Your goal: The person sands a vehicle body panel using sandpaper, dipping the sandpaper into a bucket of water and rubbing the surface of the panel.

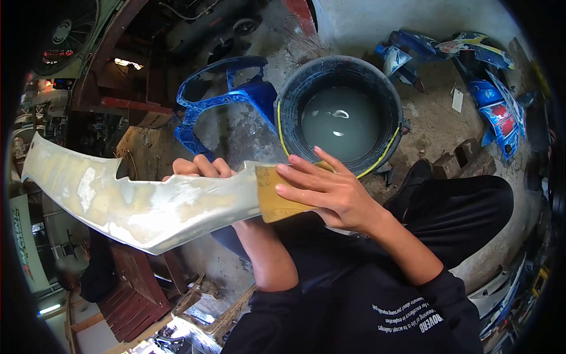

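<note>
A long, curved motorcycle body panel (147,206), white with patchy yellowish and grey areas, stretches from the left side to the middle. My left hand (203,167) holds it from behind and below, fingers curled over its upper edge; the palm is hidden by the panel. At the panel's right end, a folded yellow-brown sheet of sandpaper (272,197) lies against the surface. My right hand (339,194) presses this sheet with its fingers stretched over it; the thumb is not clearly seen. Just beyond the right hand stands a black bucket (289,88) of cloudy water (348,118).
Blue plastic fairing (253,97) lies on the wet concrete left of the bucket. More blue panels (501,115) rest along the wall at right, near some blocks (466,159). A dark red wooden bench (132,289) and another person (97,274) are at lower left.
</note>
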{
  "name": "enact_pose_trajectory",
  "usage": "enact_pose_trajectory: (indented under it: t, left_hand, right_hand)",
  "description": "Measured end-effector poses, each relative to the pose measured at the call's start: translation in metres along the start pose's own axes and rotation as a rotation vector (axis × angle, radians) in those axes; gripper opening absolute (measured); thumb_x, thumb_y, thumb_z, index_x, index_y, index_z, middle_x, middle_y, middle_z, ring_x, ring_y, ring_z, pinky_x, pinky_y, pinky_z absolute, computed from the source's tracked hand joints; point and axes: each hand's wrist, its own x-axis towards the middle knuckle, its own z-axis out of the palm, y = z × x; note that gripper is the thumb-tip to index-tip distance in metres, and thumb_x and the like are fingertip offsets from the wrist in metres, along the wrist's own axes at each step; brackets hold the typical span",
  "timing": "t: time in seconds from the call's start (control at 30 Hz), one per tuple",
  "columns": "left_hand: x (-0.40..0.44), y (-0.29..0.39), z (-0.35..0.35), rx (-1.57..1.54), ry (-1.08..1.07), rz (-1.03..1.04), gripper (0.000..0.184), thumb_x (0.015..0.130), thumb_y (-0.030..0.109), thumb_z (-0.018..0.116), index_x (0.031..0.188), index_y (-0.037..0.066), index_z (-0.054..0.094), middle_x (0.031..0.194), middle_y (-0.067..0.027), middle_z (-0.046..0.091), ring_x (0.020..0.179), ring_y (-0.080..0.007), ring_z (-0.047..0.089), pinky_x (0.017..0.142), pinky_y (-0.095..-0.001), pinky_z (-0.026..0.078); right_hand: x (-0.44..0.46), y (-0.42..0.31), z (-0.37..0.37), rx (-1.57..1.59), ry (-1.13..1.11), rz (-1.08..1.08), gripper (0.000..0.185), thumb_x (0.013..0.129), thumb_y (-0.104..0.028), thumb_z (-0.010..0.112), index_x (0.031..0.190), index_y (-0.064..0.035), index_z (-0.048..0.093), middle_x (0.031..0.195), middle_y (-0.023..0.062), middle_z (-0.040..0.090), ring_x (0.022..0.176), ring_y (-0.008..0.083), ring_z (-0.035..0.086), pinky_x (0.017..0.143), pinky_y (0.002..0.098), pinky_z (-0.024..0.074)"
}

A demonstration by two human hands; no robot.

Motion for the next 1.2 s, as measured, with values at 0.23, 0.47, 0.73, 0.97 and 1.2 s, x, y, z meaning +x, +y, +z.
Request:
enact_pose_trajectory:
  t: [0.23,0.47,0.73,0.97,1.2]
  left_hand:
    - [-0.001,0.003,-0.019,0.072,-0.177,0.025,0.027,0.106,0.035,0.051,0.111,0.009,0.055,0.093,-0.0054,0.038,0.068,-0.0171,0.036,0.054,-0.0354,0.036]
    - [-0.006,-0.001,-0.012,-0.149,0.06,0.061,0.027,0.106,0.033,0.052,0.115,0.008,0.058,0.093,-0.0059,0.039,0.068,-0.0174,0.038,0.054,-0.0353,0.036]
    - [-0.003,0.0,-0.011,0.001,-0.134,0.032,0.027,0.106,0.03,0.053,0.119,0.007,0.058,0.092,-0.0056,0.039,0.069,-0.0175,0.038,0.056,-0.036,0.037]
    - [-0.002,-0.006,0.01,-0.165,0.091,0.111,0.026,0.105,0.029,0.054,0.116,0.007,0.058,0.092,-0.0052,0.039,0.068,-0.0185,0.04,0.057,-0.0385,0.038]
    - [-0.001,-0.013,0.032,-0.096,-0.017,0.16,0.028,0.104,0.033,0.056,0.113,0.007,0.059,0.091,-0.0046,0.039,0.07,-0.0167,0.039,0.06,-0.0374,0.043]
  right_hand:
    - [-0.051,0.027,-0.002,-0.075,-0.045,0.117,0.056,0.087,-0.01,0.067,0.14,-0.0285,0.063,0.15,0.0029,0.056,0.14,0.0233,0.051,0.121,0.0538,0.0292]
    - [0.007,-0.008,0.004,-0.023,0.02,-0.043,0.06,0.085,-0.008,0.066,0.142,-0.0289,0.061,0.152,0.0023,0.054,0.141,0.0239,0.051,0.121,0.0534,0.0285]
    - [-0.008,0.0,0.0,-0.035,-0.011,0.022,0.054,0.086,-0.012,0.069,0.138,-0.0276,0.065,0.148,0.0012,0.058,0.141,0.0233,0.051,0.12,0.0516,0.0299]
    - [0.033,-0.021,0.001,0.021,-0.018,-0.1,0.056,0.079,-0.004,0.068,0.133,-0.0202,0.069,0.147,0.0035,0.059,0.142,0.0264,0.049,0.121,0.0535,0.0283]
    - [0.019,-0.01,-0.003,-0.072,-0.044,-0.031,0.054,0.087,-0.013,0.069,0.138,-0.0282,0.064,0.148,-0.0009,0.058,0.142,0.023,0.049,0.119,0.0531,0.0312]
